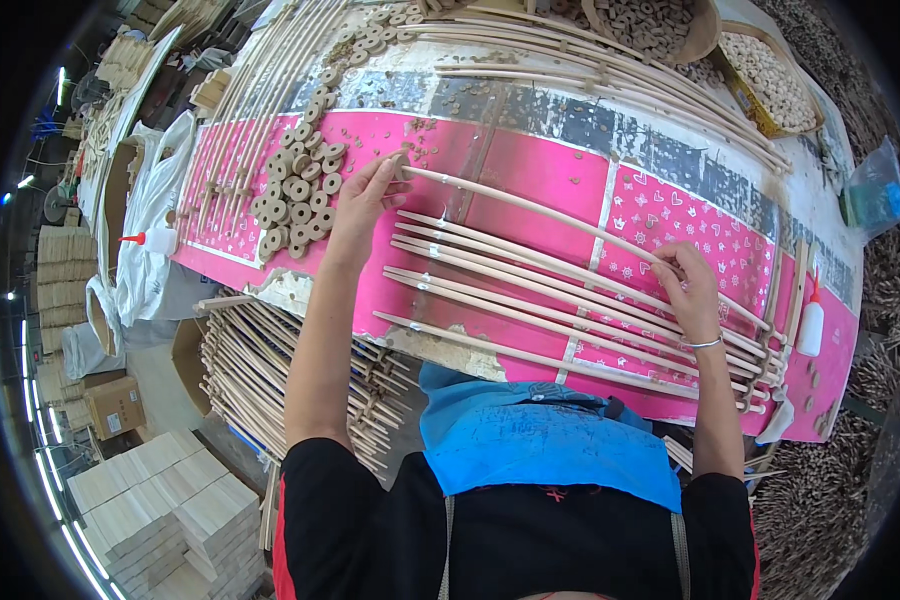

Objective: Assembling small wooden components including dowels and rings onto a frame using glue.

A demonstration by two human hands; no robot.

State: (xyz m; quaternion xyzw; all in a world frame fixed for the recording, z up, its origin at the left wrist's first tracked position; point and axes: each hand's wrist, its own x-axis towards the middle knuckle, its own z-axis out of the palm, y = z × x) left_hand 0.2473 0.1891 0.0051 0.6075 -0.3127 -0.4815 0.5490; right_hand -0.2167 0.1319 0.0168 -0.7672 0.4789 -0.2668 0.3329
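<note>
Across the pink sheet lies a long thin wooden stick, raised by both my hands. My left hand pinches a small brown wooden ring at the stick's left end; whether the stick passes through the ring's hole is too small to tell. Farther right along the same stick, my right hand closes its fingers round it. Several more sticks lie side by side nearer me, with small brown pieces at their right ends. Left of my left hand spreads a pile of wooden rings.
Other sticks lie at the far left and far right. A white glue bottle with a red tip stands at the right, another at the left. A yellow crate and a basket hold small pieces. Bundled sticks sit below the table edge.
</note>
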